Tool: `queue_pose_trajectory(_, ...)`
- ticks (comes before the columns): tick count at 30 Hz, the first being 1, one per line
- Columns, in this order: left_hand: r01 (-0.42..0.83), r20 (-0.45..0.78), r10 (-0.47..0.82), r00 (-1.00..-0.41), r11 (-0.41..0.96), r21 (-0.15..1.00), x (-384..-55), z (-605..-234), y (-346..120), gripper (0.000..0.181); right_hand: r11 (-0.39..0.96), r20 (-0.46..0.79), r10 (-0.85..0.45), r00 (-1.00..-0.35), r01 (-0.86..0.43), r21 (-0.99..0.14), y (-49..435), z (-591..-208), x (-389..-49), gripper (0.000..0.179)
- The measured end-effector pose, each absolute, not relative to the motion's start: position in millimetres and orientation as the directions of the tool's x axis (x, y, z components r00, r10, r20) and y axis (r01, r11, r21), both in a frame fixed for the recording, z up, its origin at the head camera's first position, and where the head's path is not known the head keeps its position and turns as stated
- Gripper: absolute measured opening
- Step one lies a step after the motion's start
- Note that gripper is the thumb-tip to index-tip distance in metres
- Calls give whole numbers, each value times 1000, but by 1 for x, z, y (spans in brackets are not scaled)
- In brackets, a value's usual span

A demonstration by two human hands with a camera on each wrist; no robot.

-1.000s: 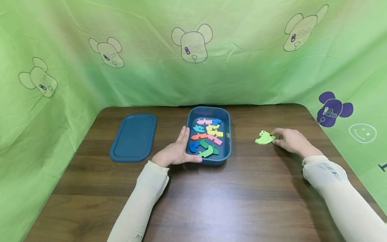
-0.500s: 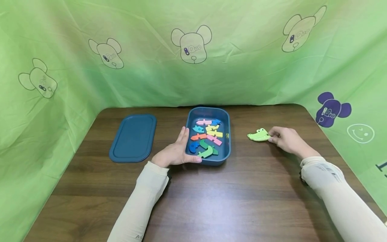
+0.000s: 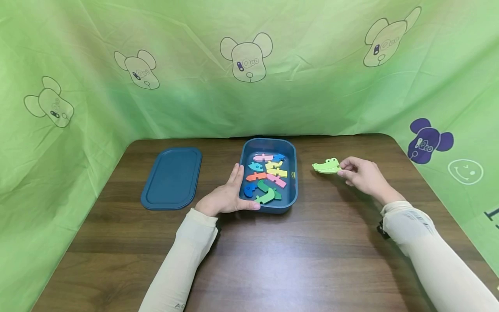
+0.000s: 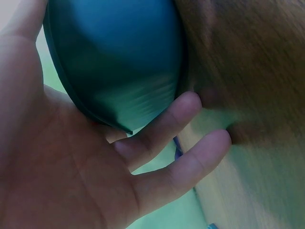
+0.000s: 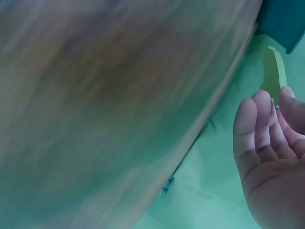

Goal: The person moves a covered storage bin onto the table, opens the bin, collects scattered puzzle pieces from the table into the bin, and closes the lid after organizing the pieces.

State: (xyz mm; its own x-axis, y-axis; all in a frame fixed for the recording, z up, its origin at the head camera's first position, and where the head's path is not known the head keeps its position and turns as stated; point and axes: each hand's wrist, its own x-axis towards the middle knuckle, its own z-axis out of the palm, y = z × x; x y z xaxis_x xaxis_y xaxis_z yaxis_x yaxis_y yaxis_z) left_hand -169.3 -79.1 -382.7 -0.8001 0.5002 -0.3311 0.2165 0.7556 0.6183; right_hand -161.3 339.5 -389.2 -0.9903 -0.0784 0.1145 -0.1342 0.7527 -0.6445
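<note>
A light-green crocodile-head puzzle piece is pinched between the thumb and fingers of my right hand, to the right of the box. It appears lifted off the table. In the right wrist view the piece shows edge-on beyond the fingertips. My left hand rests against the near left corner of a blue plastic box, its fingers straight along the side and its thumb along the near rim. Inside lie several coloured puzzle pieces. In the left wrist view the spread fingers touch the box wall.
A flat blue lid lies on the wooden table left of the box. Green cloth printed with cartoon bear heads hangs behind the table and at both sides.
My right hand has moved left and up with the crocodile-head piece, which has turned so its snout points left. The left hand and the box have stayed in place.
</note>
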Motion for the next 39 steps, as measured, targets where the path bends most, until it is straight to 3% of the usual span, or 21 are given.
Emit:
queue_pose_trajectory(15,212,-337,493,-802,762,612,-170,-383,-79,131,675,106,-93,-990,-140,-724,316,-378,-165,16)
queue_pose_trajectory(39,228,-332,508,-795,757,612,-170,-383,-80,126,647,221,-175,-960,-281,-709,261,-374,-180,9)
